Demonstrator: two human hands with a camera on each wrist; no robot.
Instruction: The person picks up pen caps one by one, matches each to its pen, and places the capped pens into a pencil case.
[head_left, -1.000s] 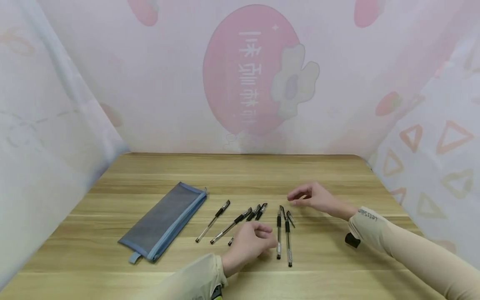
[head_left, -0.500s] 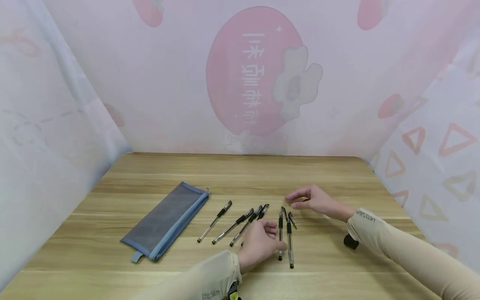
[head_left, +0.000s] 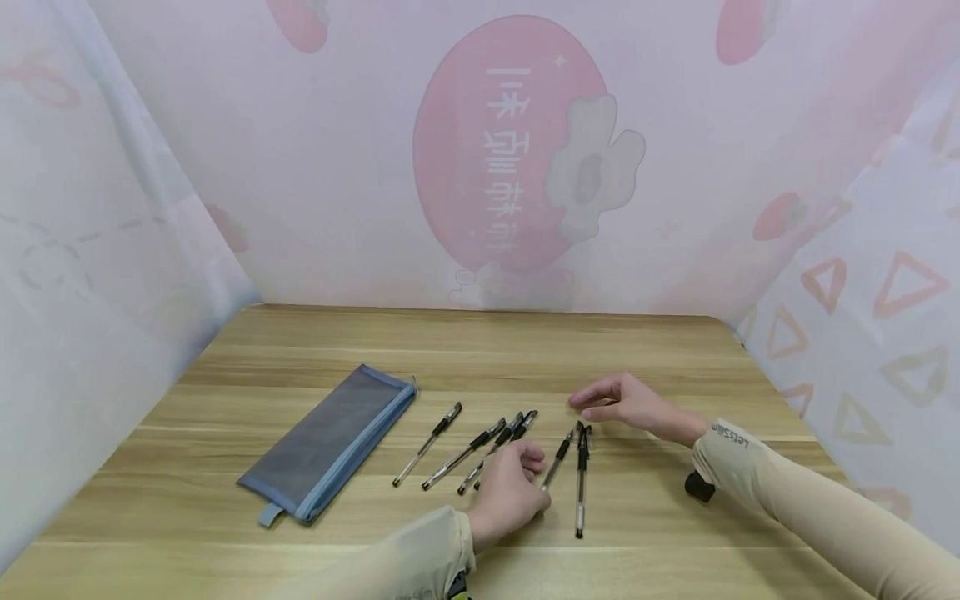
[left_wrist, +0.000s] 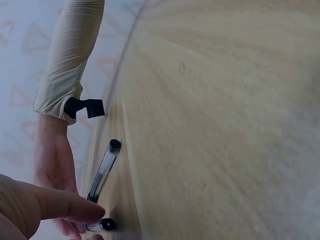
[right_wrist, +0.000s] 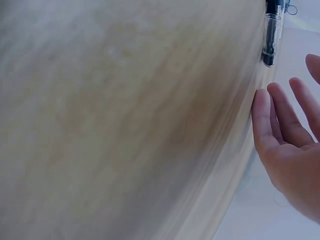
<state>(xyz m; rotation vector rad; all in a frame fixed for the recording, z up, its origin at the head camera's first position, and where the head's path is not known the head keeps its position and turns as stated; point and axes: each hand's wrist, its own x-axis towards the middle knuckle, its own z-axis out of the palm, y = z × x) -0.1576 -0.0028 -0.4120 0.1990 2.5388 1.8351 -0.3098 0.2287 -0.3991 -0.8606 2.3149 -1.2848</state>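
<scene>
Pens all out on the table point(head_left: 675, 350), none in the mesh pencil pouch point(head_left: 330, 442) as far as the head view shows; the pouch lies flat left of centre, angled, zipper pull toward the near edge, whether it is zipped I cannot tell. Left hand point(head_left: 508, 492) sits near the near edge at mid-table, fingers curled down onto a slanted pen point(head_left: 557, 462); the left wrist view shows a fingertip point(left_wrist: 75, 210) pressing at that pen's end, so contact but not a clean lifted grip. A second pen point(head_left: 581, 479) lies just beside it, straight, tips nearly meeting at the far end. Four more pens point(head_left: 465, 450) lie fanned between the pouch and the left hand, untouched. Right hand point(head_left: 626, 404) hovers right of centre, fingers relaxed and loosely extended, holding nothing, just beyond the pen pair's far tips. Judgement: early stage, gathering barely begun; six pens loose, pouch untouched.
</scene>
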